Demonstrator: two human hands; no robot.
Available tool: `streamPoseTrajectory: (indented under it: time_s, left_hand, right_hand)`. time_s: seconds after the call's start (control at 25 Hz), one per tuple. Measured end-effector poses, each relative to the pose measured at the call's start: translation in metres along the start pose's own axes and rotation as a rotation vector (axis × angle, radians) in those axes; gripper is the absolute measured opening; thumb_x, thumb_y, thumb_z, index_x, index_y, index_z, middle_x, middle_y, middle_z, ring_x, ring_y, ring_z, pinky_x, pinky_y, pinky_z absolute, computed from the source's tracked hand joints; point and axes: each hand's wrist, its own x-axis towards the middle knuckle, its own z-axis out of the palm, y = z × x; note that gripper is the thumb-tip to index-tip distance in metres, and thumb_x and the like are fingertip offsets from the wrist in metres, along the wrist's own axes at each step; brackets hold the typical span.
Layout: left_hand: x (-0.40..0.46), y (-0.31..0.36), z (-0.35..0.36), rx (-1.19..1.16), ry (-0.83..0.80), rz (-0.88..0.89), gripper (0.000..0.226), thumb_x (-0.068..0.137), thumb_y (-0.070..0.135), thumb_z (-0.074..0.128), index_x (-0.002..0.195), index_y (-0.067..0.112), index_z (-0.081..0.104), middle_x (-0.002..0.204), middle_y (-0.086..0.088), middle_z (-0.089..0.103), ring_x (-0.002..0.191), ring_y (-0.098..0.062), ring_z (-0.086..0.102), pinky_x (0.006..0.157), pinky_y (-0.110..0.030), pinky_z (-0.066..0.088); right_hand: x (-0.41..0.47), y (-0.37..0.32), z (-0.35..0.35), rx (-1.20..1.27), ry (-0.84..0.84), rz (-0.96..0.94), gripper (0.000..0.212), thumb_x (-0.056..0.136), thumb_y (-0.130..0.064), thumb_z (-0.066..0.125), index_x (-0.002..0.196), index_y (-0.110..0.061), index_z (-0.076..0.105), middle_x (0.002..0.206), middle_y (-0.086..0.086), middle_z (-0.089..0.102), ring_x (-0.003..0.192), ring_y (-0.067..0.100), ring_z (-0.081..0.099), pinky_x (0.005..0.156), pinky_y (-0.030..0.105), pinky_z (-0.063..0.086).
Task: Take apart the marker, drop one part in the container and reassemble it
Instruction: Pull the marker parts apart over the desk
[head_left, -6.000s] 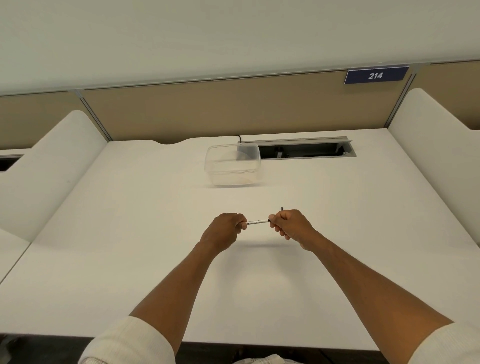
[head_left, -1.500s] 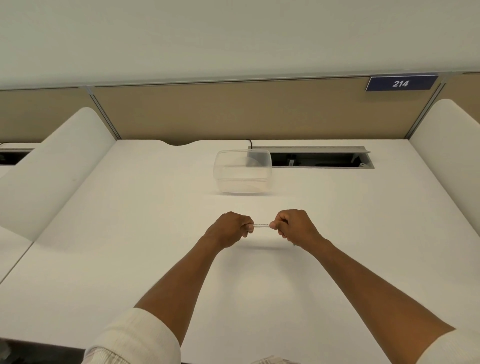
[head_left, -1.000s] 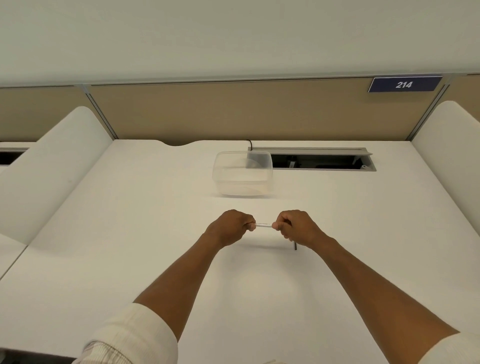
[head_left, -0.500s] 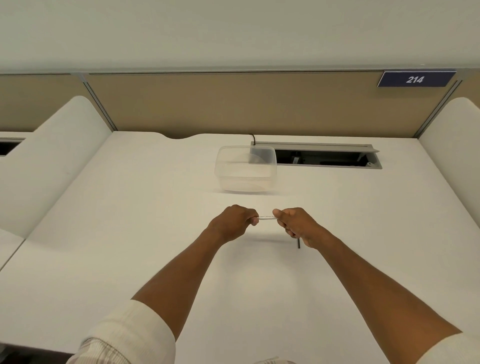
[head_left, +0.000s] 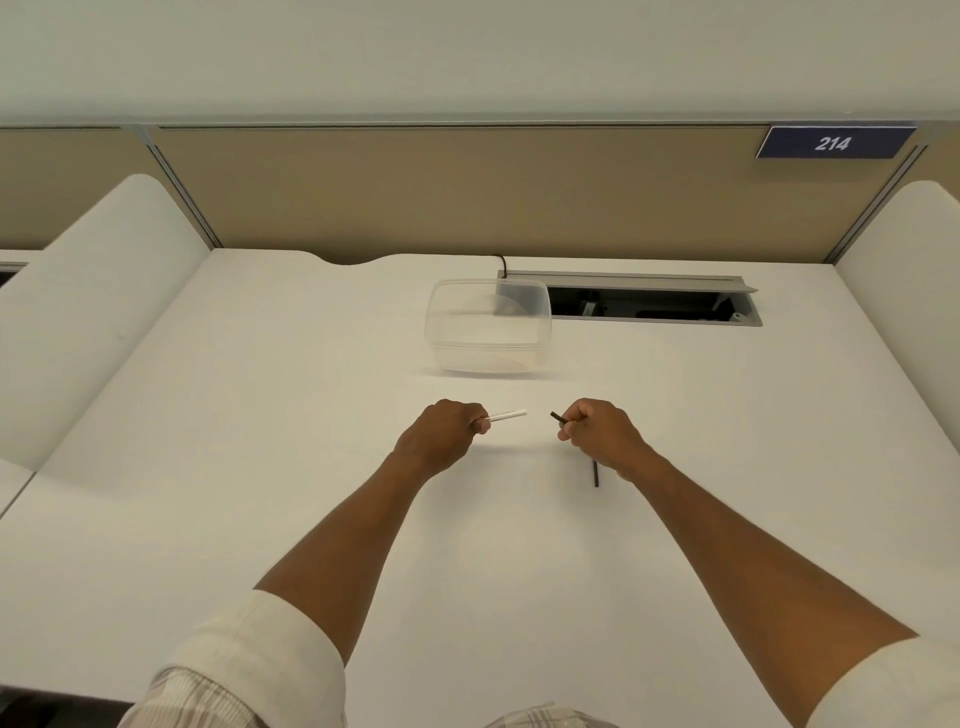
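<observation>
With the marker pulled apart, the left hand (head_left: 441, 436) clamped its fingers on the white barrel (head_left: 506, 415) and the right hand (head_left: 597, 434) on a dark part (head_left: 558, 417), which likely went next into the clear container (head_left: 488, 332) just beyond.

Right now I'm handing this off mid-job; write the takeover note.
Left hand: shut on the white marker barrel.
Right hand: shut on a dark part; a thin dark rod pokes out below that hand.
Clear container: on the desk beyond both hands, nothing visible inside.
Done: marker pulled apart.
Left: drop one part in the container, reassemble.
</observation>
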Motion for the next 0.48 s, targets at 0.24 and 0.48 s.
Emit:
streamPoseTrajectory:
  time_s: [0.24,0.48]
  left_hand:
    - [-0.001,0.002,0.010,-0.086,0.007,-0.064,0.022,0.099,0.027,0.043,0.093,0.025,0.064,0.087,0.002,0.064,0.078,-0.022,0.056,0.065,-0.035,0.047]
    - [0.002,-0.004,0.012,-0.086,0.014,-0.056,0.022,0.100,0.028,0.044,0.095,0.020,0.064,0.088,-0.003,0.066,0.079,-0.025,0.058,0.064,-0.036,0.047]
  right_hand:
    - [0.009,-0.002,0.026,-0.164,0.103,0.004,0.007,0.079,-0.008,0.063,0.076,-0.012,0.068,0.078,0.000,0.065,0.075,0.020,0.059,0.057,0.024,0.038]
    - [0.009,0.002,0.048,-0.185,0.198,0.089,0.006,0.074,-0.011,0.059,0.077,-0.016,0.060,0.085,0.003,0.065,0.076,0.026,0.061,0.062,0.029,0.048]
